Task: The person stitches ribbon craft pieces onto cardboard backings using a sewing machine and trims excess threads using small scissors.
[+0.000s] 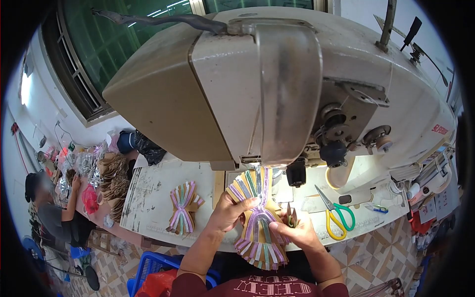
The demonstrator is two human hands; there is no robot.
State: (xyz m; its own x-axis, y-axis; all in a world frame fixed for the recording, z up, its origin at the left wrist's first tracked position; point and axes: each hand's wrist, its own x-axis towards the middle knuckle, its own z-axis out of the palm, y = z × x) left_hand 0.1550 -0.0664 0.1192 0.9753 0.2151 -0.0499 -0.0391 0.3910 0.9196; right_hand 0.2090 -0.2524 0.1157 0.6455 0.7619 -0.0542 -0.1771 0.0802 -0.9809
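Below the sewing machine head [289, 94] is a bow-shaped brown piece [260, 218] covered with purple, green, grey and white strips. Its upper fan reaches under the lit needle area; the lower fan hangs past the table's front edge. My left hand [230, 212] is closed on its left side near the narrow middle, thumb on top. My right hand [301, 232] grips the right side, its thumb pressing on the strips. Small thread snips [291, 216] stick up from that same hand, blades pointing away from me; their handles are mostly hidden.
A similar striped piece [183, 207] lies left on the white table [148, 198]. Scissors with yellow and green handles [338, 215] lie on the right, near a small tool [377, 208]. A co-worker [54, 213] sits far left beside heaped brown pieces [114, 183]. A blue basket [148, 267] stands below.
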